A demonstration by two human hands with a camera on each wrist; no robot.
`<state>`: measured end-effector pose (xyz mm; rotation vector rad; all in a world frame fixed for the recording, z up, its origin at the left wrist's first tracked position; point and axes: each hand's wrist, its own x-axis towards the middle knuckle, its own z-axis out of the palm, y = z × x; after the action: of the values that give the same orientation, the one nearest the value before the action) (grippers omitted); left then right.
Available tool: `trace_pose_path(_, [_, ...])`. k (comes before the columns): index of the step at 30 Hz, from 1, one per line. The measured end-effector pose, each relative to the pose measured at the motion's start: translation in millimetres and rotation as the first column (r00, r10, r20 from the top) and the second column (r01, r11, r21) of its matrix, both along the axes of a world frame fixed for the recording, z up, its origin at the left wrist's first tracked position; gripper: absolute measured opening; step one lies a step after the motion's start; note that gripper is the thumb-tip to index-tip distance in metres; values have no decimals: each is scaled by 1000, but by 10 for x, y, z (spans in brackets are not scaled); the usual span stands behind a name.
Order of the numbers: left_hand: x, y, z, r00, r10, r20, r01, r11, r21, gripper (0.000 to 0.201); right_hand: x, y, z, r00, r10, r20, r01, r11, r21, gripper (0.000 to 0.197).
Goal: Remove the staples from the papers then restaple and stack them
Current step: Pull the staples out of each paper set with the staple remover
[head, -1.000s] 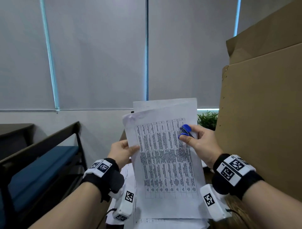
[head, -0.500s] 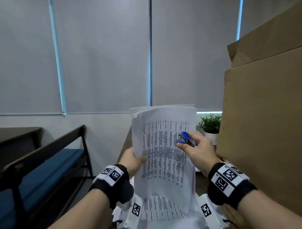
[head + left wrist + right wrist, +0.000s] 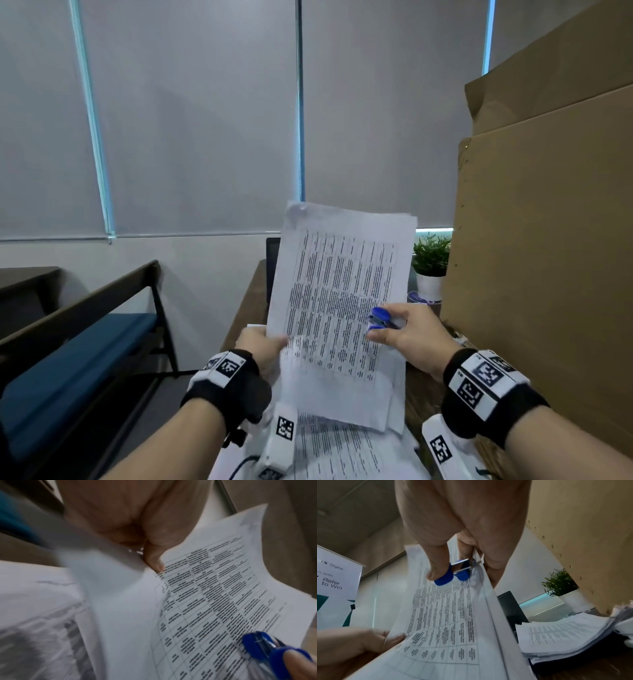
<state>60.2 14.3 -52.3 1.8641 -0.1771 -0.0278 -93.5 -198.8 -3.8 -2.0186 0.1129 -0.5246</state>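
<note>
We hold the sheaf of printed papers [image 3: 339, 308] upright in the middle of the head view, above the loose pile of papers [image 3: 342, 452] lying on the desk [image 3: 419, 387] at the bottom of the frame. Our left hand [image 3: 262, 346] pinches the sheaf's lower left edge, thumb on the printed face. Our right hand [image 3: 411, 337] has its fingers curled round the blue staple remover [image 3: 380, 318] at the sheaf's right edge; the right wrist view suggests that some of those fingers also reach behind the sheets, though we cannot be sure.

No staple shows clearly; the upper left corner of the sheaf looks creased, and that is probably where it sits. To do this step well, we judge it best to bring that corner toward the remover, keep the sheets flat and taut under the left thumb, slide the metal teeth under the staple's crown, and squeeze slowly so the paper does not tear. The sheets bend easily, so a firm support behind the corner helps.
</note>
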Motion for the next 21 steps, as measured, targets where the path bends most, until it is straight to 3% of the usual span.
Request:
trace_pose_path(5, [344, -320, 125, 997, 78, 15, -78, 997, -17, 12, 99, -234, 156, 996, -57, 67, 58, 998, -5, 21])
trace_pose_path(9, [591, -526, 155, 989, 115, 95, -130, 978, 163, 19, 219, -588, 261, 961, -201, 188, 189, 979, 83, 28])
trace_pose_path(12, [667, -785, 184, 997, 10, 73, -36, 932, 360, 30, 336, -863, 356, 905, -312, 290, 276, 948, 158, 34])
trace_pose_path(15, [654, -1167, 249, 998, -61, -15, 62, 919, 388, 31, 512, -1093, 372, 855, -396, 333, 350, 917, 193, 37])
trace_pose_path(17, [631, -1401, 239, 983, -179, 30, 126, 792, 597, 34, 611, -1220, 352, 835, -422, 352, 384, 906, 176, 35])
trace_pose_path(21, [626, -1823, 149, 981, -196, -9, 150, 717, 681, 37, 699, -1382, 389, 812, -408, 416, 454, 891, -13, 33])
